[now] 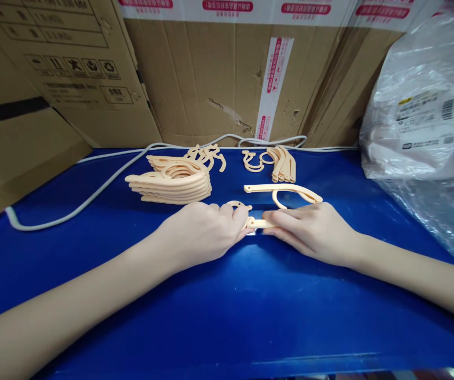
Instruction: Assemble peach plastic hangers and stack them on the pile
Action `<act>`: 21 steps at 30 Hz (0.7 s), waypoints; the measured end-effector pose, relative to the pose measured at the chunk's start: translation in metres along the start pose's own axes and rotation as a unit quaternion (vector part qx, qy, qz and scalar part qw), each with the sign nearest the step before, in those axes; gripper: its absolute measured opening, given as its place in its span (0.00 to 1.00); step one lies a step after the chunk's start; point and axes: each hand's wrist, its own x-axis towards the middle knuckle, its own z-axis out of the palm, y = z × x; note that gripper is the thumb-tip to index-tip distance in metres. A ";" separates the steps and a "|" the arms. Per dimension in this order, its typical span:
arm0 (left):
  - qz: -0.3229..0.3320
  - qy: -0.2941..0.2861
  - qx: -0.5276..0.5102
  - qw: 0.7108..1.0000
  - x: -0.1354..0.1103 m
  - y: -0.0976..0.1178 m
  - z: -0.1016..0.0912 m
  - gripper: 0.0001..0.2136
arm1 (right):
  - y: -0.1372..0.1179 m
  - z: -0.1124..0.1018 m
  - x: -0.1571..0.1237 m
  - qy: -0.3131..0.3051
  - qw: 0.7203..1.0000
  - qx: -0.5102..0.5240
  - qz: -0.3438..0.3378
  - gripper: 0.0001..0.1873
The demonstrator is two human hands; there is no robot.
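My left hand (pixel 205 232) and my right hand (pixel 310 229) meet at the middle of a blue table (pixel 251 306), both closed on a peach plastic hanger piece (pixel 255 222) held between their fingertips. A small hook ring (pixel 238 205) pokes out above my left fingers. Just beyond my right hand lies a loose hanger arm (pixel 286 191). A stack of assembled peach hangers (pixel 171 182) sits behind my left hand.
A bundle of hanger arms (pixel 284 162) and loose hooks (pixel 253 161) lie at the back. A white cable (pixel 92 192) runs along the rear edge. Cardboard boxes (pixel 219 79) wall the back and left; a plastic bag (pixel 421 116) fills the right.
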 end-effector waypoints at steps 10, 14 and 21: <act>0.003 -0.005 -0.007 1.000 -0.002 0.002 0.002 0.13 | 0.001 0.000 0.000 -0.019 0.999 0.041 0.016 0.19; -0.004 -0.003 -0.002 1.000 0.000 0.002 0.002 0.12 | 0.004 0.000 0.000 -0.028 0.997 0.067 0.024 0.18; -0.010 -0.003 -0.011 1.000 0.000 0.003 0.003 0.12 | 0.005 0.001 0.000 -0.031 0.997 0.070 0.027 0.19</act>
